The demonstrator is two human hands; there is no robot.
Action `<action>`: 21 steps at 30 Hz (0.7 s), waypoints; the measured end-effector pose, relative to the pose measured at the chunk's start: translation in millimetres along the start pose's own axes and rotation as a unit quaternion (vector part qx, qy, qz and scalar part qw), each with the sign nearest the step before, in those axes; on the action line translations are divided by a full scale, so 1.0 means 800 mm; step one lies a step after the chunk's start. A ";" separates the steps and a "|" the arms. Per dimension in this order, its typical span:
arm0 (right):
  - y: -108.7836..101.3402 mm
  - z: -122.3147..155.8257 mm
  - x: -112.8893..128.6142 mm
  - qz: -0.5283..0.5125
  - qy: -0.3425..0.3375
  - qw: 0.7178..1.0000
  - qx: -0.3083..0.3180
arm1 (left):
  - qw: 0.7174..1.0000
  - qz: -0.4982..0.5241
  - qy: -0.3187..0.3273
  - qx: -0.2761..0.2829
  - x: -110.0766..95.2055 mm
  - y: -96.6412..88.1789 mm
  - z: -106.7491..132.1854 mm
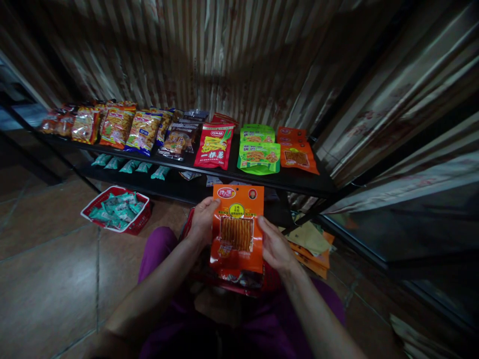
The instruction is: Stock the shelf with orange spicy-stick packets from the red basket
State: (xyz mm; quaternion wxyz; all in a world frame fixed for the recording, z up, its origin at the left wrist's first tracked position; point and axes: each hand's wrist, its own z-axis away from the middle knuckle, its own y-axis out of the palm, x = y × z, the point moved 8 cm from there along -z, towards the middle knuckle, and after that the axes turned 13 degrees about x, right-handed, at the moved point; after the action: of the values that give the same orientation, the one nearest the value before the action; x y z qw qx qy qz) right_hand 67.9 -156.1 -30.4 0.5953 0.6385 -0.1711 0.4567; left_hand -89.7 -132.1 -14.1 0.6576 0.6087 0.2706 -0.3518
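I hold an orange snack packet (237, 227) upright in front of me, with a clear window showing ridged brown strips. My left hand (202, 219) grips its left edge, thumb on the front near the top. My right hand (275, 245) grips its right edge lower down. Beneath the packet sits a red basket (268, 283) between my knees, with more packets in it. My purple trousers (157, 252) show on both sides.
A low black shelf (299, 183) runs ahead, carrying orange packets (297, 155), green packets (259, 154), a red packet (214, 145) and several yellow-blue bags (144, 130). Teal packets (129, 166) lie on its lower tier. A red basket of teal packets (117, 209) rests on the tiled floor. Flat orange bags (310, 248) lie at right.
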 end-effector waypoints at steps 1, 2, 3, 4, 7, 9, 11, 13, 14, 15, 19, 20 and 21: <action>0.002 -0.001 0.003 -0.002 -0.006 1.000 -0.005 | 1.000 0.001 0.000 0.003 0.000 0.000 0.000; 0.002 -0.002 0.006 -0.007 -0.007 1.000 -0.015 | 1.000 0.001 -0.001 0.006 0.001 0.000 0.001; 0.002 -0.004 0.007 -0.011 -0.006 1.000 -0.027 | 1.000 0.000 -0.002 0.008 0.001 0.001 0.001; 0.002 -0.005 0.011 -0.008 -0.011 0.999 -0.036 | 1.000 -0.001 -0.003 0.010 0.002 0.001 0.002; 0.000 -0.012 0.021 0.008 -0.031 0.998 -0.056 | 1.000 -0.010 -0.003 0.007 0.002 0.001 0.005; -0.001 -0.017 0.026 0.017 -0.044 0.997 -0.067 | 1.000 -0.012 -0.003 0.008 0.002 0.001 0.006; -0.002 -0.021 0.030 0.021 -0.054 0.995 -0.078 | 1.000 -0.009 -0.007 0.016 0.002 0.001 0.007; -0.003 -0.024 0.034 0.025 -0.065 0.993 -0.090 | 0.999 -0.005 -0.014 0.032 0.002 0.002 0.009; -0.003 -0.025 0.035 0.027 -0.068 0.993 -0.096 | 0.999 -0.004 -0.019 0.039 0.003 0.002 0.011; -0.004 -0.027 0.035 0.030 -0.069 0.992 -0.102 | 0.999 -0.004 -0.024 0.045 0.003 0.001 0.013; -0.010 -0.029 0.034 0.031 -0.073 0.988 -0.133 | 0.996 -0.004 -0.055 0.067 0.009 -0.002 0.023; -0.013 -0.030 0.033 0.031 -0.073 0.987 -0.138 | 0.996 -0.004 -0.061 0.071 0.011 -0.003 0.025; -0.015 -0.031 0.031 0.031 -0.072 0.987 -0.141 | 0.995 -0.004 -0.065 0.074 0.013 -0.003 0.027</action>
State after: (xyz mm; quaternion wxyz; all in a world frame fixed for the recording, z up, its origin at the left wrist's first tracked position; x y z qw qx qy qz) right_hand 81.1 -122.5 -21.1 0.6509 0.5739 -0.2959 0.3992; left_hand -87.2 -155.3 -21.0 0.6257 0.6304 0.2026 -0.4124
